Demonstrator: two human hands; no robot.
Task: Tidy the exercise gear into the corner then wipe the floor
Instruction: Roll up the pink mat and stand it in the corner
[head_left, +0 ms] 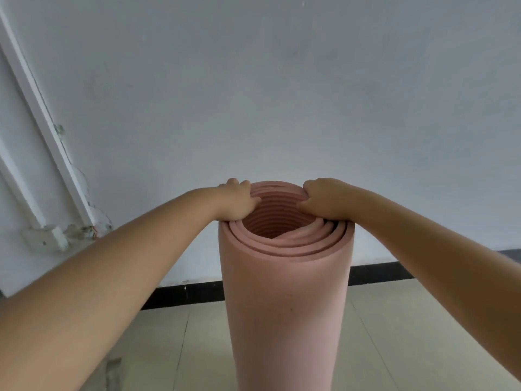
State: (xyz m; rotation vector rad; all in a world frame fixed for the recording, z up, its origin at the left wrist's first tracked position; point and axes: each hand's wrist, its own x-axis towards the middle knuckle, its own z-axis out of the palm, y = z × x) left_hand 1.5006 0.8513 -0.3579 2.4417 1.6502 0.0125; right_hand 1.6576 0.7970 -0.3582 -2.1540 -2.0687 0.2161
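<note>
So we've got the pink exercise mat point(284, 300) rolled up into a fat tube and standing upright on its end on the floor, pretty much dead centre in front of us and close to the wall. We're looking down into the open top, where you can see the spiral of layers and the hollow middle; the roll is a bit loose, with the inner edges not lined up perfectly.

Both our hands are on the top rim. Our left hand point(238, 200) grips the left side of the rim, thumb hooked down inside the hollow and the fingers curled over the outside at the back. Our right hand point(324, 198) does the same on the right side, thumb tucked in against the inner layers, fingers wrapped over the outer edge. Bare forearms come in from both lower corners.

Under the mat is a pale tiled floor point(174, 348) with thin grout lines and a scuffed, dirty patch at lower left. A black skirting strip point(186, 294) runs along the bottom of the wall behind the mat. The wall point(282, 94) itself is plain white. Over on the left a white frame point(48, 131) runs diagonally, with chipped, flaking plaster around its lower end.
</note>
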